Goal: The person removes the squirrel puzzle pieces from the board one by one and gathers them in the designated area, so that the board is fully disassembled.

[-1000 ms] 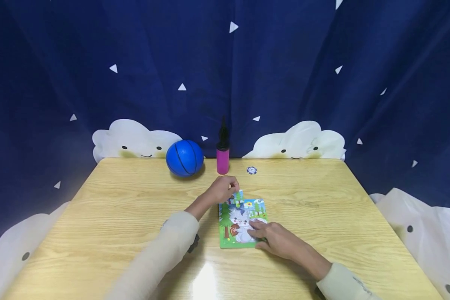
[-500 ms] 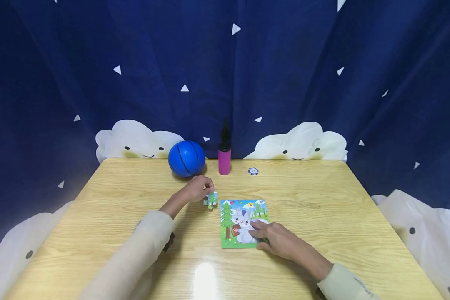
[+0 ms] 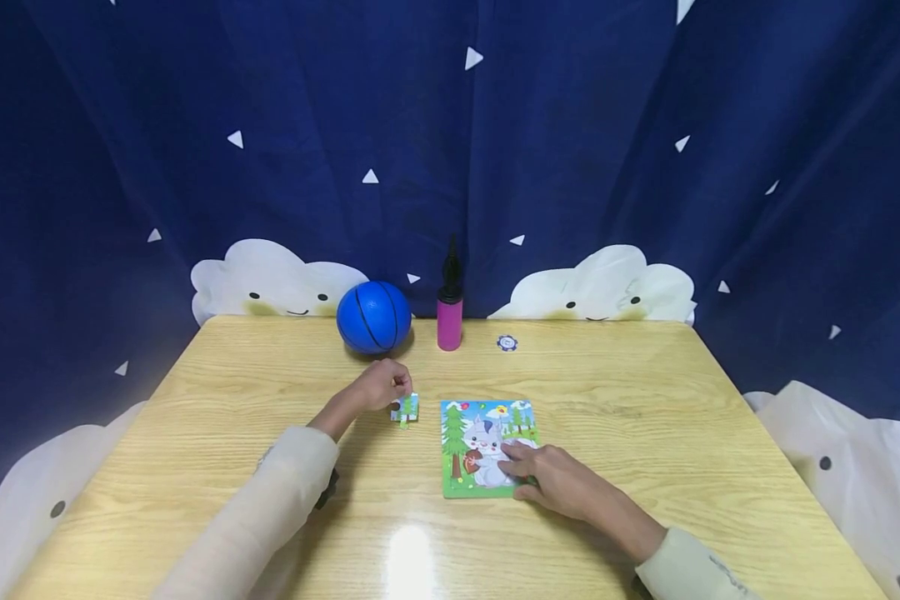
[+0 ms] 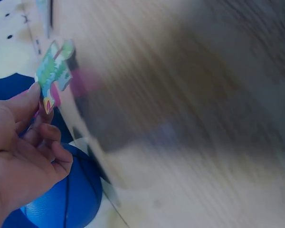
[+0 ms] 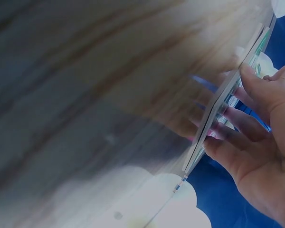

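Observation:
My left hand (image 3: 381,385) pinches a jigsaw puzzle piece (image 3: 408,408) by its upper edge, between thumb and fingertips. The piece is printed with green trees and sky and is held up over the table, left of the puzzle. In the left wrist view, the puzzle piece (image 4: 53,71) stands nearly upright, with a rounded tab and a notch. A square puzzle (image 3: 456,433) showing a grey squirrel with a nut lies flat on the table. My right hand (image 3: 558,479) rests on its lower right part with relaxed fingers, hiding that corner.
Along the back of the wooden table (image 3: 645,417) are a blue ball (image 3: 375,317), a pink and black hand pump (image 3: 449,325) and a blue-and-white poker chip (image 3: 507,342). A dark blue curtain (image 3: 570,167) with clouds hangs behind.
My left hand has drawn the puzzle piece away from the puzzle's upper left corner, to the left and slightly nearer. The right hand stays on the puzzle.

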A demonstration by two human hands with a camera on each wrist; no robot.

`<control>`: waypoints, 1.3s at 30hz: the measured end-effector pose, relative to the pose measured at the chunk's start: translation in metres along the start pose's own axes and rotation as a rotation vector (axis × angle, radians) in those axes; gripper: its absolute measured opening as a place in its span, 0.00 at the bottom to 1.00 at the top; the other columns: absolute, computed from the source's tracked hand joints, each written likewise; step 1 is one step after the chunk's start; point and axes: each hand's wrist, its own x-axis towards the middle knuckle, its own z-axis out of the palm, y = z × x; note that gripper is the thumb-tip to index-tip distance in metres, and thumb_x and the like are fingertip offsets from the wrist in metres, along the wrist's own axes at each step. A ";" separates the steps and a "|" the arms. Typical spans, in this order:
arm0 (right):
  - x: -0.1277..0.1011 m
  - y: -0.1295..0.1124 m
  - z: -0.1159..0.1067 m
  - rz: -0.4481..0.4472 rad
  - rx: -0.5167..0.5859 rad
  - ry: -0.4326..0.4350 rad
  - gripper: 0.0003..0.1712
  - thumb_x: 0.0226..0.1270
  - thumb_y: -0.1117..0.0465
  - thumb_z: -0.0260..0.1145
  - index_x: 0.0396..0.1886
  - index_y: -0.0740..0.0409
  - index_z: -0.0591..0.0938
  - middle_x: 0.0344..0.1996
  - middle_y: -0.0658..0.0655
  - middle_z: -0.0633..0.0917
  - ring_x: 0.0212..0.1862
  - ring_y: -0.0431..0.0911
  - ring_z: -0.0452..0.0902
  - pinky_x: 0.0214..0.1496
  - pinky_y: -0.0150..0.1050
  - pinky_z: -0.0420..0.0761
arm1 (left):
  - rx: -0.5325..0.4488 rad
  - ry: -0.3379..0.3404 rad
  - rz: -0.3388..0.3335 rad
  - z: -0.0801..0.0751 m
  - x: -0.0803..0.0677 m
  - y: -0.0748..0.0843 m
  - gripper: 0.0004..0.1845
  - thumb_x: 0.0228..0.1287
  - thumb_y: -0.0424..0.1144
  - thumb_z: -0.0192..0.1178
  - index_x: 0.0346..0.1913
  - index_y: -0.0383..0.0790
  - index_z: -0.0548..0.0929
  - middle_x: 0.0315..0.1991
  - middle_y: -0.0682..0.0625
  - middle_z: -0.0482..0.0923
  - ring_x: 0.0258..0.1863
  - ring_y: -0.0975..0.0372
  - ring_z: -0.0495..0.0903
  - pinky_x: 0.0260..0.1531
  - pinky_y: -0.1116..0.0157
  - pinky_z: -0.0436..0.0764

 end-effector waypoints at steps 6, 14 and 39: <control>0.000 0.000 0.000 0.005 0.000 0.002 0.26 0.58 0.55 0.68 0.55 0.60 0.80 0.61 0.64 0.75 0.62 0.57 0.73 0.60 0.51 0.74 | -0.010 0.028 -0.048 0.008 0.004 -0.007 0.06 0.64 0.32 0.58 0.29 0.39 0.82 0.28 0.50 0.78 0.30 0.61 0.73 0.31 0.68 0.74; 0.001 0.000 0.001 0.008 0.013 0.002 0.25 0.58 0.56 0.68 0.55 0.60 0.80 0.61 0.65 0.75 0.63 0.57 0.72 0.60 0.51 0.74 | 0.011 0.070 -0.024 0.014 0.007 -0.011 0.07 0.62 0.30 0.58 0.27 0.39 0.82 0.26 0.51 0.77 0.31 0.62 0.72 0.35 0.67 0.72; 0.000 0.000 0.001 0.012 0.011 -0.007 0.26 0.59 0.55 0.68 0.56 0.60 0.80 0.62 0.63 0.75 0.63 0.56 0.72 0.60 0.51 0.74 | -0.134 0.038 0.087 0.031 0.021 0.043 0.03 0.61 0.33 0.62 0.38 0.38 0.82 0.35 0.49 0.81 0.33 0.63 0.75 0.34 0.69 0.75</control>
